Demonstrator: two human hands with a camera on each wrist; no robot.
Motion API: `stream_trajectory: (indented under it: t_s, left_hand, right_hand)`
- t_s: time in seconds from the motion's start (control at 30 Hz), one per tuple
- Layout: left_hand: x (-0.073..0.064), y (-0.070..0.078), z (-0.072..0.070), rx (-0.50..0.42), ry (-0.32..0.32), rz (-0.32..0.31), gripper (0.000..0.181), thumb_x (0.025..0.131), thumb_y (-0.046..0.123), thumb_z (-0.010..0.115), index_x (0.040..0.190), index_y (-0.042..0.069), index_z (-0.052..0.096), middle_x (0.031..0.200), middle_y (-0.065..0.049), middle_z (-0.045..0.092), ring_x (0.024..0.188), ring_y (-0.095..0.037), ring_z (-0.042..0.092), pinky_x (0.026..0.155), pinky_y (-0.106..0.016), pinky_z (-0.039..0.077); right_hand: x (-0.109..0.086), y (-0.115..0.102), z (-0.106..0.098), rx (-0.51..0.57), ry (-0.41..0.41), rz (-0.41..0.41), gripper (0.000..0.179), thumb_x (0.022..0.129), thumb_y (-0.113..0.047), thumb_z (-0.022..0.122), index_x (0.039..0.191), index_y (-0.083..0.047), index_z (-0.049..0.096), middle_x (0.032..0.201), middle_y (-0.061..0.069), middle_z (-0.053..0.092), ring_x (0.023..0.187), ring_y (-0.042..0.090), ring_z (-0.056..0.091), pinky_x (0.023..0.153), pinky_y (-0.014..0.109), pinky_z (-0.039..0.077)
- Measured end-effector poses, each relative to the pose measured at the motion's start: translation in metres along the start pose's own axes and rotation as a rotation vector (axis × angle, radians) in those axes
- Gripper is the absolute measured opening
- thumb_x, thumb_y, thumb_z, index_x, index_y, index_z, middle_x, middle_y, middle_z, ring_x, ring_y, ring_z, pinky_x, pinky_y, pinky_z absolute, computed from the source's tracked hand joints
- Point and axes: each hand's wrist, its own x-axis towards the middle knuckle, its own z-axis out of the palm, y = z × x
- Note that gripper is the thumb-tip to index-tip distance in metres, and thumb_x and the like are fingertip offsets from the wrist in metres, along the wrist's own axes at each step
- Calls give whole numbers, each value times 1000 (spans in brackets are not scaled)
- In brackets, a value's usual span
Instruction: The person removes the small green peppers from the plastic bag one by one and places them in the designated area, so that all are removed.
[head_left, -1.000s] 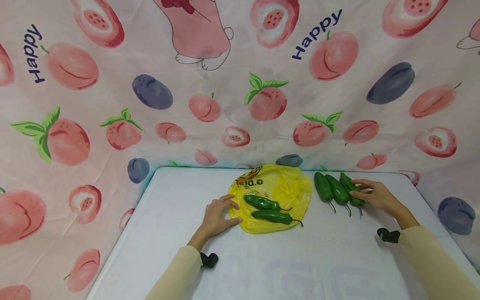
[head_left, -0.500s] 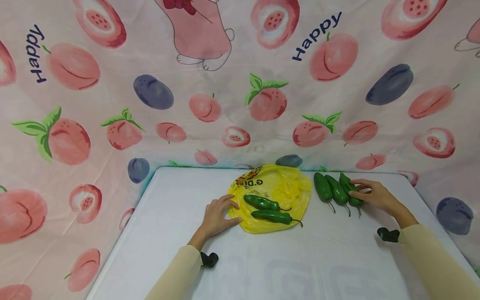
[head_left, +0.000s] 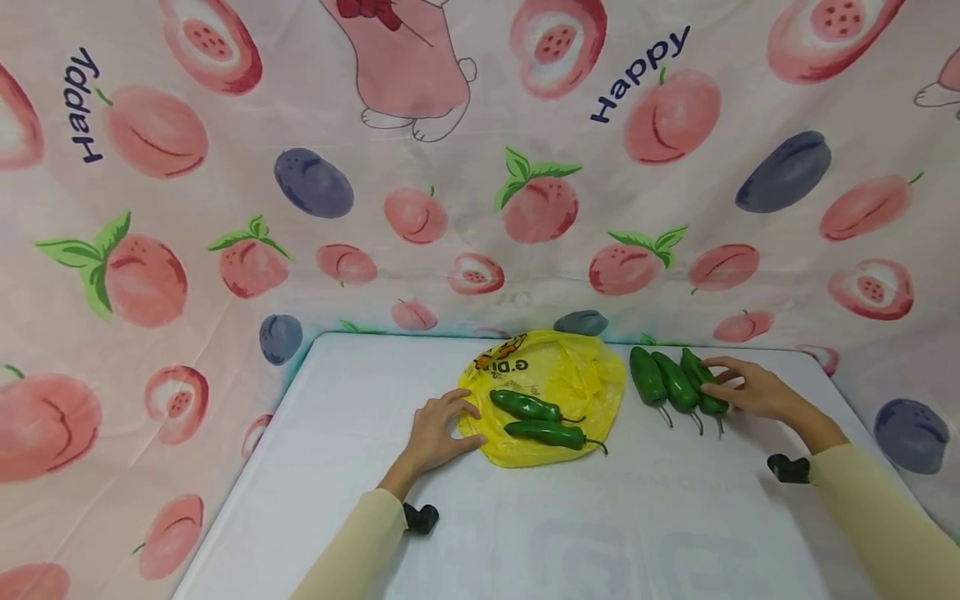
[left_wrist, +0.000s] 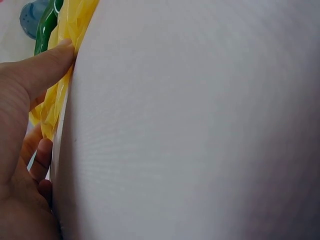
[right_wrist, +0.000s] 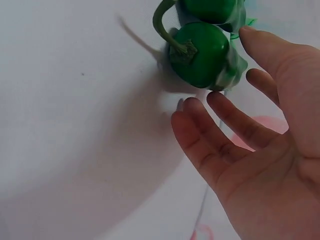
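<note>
Two long green chili peppers, an upper one [head_left: 525, 406] and a lower one [head_left: 546, 433], lie on a flattened yellow plastic bag [head_left: 573, 364]. At the bag's left edge, my left hand [head_left: 435, 432] rests with thumb and fingers spread apart, their tips touching the plastic [left_wrist: 80, 20]. Right of the bag three more peppers stand side by side: a left one [head_left: 647, 377], a middle one [head_left: 676, 381] and a right one [head_left: 697, 372]. My right hand [head_left: 756, 392] is at the right pepper, fingers loosely bent; in the right wrist view its fingertips are close to a pepper [right_wrist: 202, 57], contact unclear.
A white-covered table [head_left: 570, 525] holds everything, its back edge against a curtain [head_left: 480, 200] printed with peaches. Black devices sit at both wrists, a left one [head_left: 422, 518] and a right one [head_left: 789, 468].
The whole head view has shifted slightly. My right wrist and forearm sit a little farther right, while the left hand, bag and peppers keep their arrangement.
</note>
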Motion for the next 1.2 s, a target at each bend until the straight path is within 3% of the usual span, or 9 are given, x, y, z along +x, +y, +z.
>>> stream_trajectory:
  t_s: [0.23,0.77,1.2]
  left_hand:
    - [1,-1,1,4,0,-5,31,85,41,84,109,28,70,152,-3,51,128,-33,48,101,-53,32]
    - [-1,-1,1,-6,2,-7,31,85,41,83,109,27,70,152,-4,52,129,-34,48,102,-56,32]
    - [-1,-1,1,-8,2,-7,30,85,41,83,109,27,70,152,-3,52,129,-33,47,101,-55,32]
  right_hand:
    - [-5,-12,-8,-93,18,-8,64,99,-36,70,146,-1,45,123,38,59,105,54,63,76,56,58]
    - [-10,-38,-17,-103,83,-132,63,96,-27,74,146,-1,47,124,36,60,99,46,68,72,53,58]
    - [-5,-72,-19,-64,161,-216,66,96,-28,75,150,-5,46,126,32,62,103,45,68,81,57,57]
